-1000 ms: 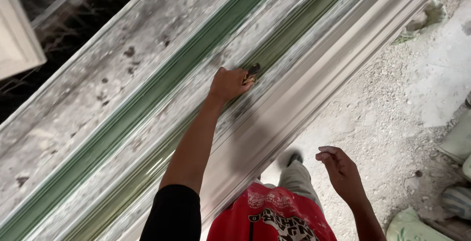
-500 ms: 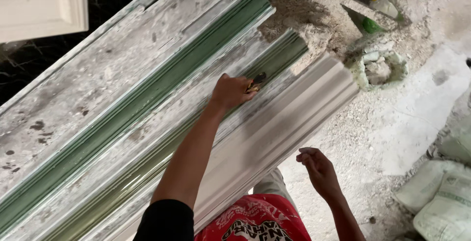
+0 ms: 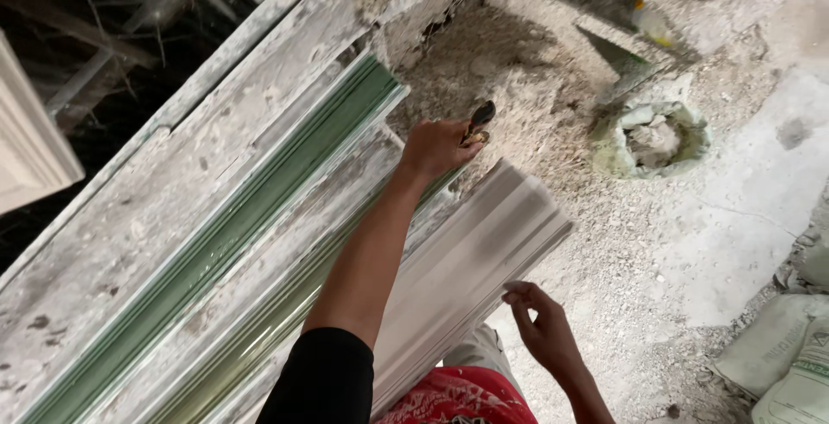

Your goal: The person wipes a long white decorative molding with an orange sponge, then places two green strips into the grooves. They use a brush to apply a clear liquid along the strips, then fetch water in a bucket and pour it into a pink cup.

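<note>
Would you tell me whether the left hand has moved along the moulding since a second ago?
Yes. The left hand with its tool has slid up to the far end of the green moulding.

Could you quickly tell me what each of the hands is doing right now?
Left hand: closed around a dark-handled tool.
Right hand: open, fingertips at the white moulding.
</note>
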{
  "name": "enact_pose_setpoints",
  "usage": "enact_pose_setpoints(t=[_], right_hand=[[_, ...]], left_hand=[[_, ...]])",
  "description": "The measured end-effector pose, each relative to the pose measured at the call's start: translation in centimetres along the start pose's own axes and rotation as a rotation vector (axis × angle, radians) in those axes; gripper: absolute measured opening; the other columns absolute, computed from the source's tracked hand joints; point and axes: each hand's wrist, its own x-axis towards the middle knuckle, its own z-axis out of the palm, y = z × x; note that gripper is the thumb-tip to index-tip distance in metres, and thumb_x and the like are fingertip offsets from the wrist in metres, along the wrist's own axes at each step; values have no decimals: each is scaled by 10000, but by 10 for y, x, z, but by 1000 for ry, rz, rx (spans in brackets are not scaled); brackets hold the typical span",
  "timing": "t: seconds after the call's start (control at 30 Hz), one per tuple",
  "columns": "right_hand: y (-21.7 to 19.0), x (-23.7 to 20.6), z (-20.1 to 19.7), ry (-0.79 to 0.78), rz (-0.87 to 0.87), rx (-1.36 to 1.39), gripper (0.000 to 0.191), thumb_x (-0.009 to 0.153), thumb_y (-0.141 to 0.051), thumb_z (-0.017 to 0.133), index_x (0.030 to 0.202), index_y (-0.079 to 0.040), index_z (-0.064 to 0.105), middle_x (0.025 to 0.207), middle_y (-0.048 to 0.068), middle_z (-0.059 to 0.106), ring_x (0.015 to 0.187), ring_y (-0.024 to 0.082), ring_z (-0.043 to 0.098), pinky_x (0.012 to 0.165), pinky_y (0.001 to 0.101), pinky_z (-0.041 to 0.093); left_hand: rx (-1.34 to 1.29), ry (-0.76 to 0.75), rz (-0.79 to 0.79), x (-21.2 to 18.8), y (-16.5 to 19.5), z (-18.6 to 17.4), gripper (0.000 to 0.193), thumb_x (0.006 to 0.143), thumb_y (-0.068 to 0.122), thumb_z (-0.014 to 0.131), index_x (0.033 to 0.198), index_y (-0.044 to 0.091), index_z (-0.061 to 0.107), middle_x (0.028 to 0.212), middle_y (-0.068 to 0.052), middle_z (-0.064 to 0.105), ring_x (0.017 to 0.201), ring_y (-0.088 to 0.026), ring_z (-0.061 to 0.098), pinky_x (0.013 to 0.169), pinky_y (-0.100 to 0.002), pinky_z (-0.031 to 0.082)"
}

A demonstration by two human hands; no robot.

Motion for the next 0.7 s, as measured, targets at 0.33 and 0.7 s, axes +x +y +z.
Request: enact_pose_setpoints(t=[0.33,0.7], right_hand=[[-13,-26,-35,123,13,-36,277,979,-187,584,1218,-78,671,1076,94,807,1050,195,760,563,346,564],[-50,-37,55,-108,-242,-264,289,982,-189,570,1231,-73,661,1111,103,784,1086,214,739,683,354,638]], left_hand=[[-256,-53,-496,44,5,-20,437,949,418,603,1340,222,613,748,-95,723,586,-245,718,486,-375,568],[-95,303,-593,-264,-37,-96,442,876,327,723,1307,238,681,1030,-130,759,868,-371,730,713,-477,602]])
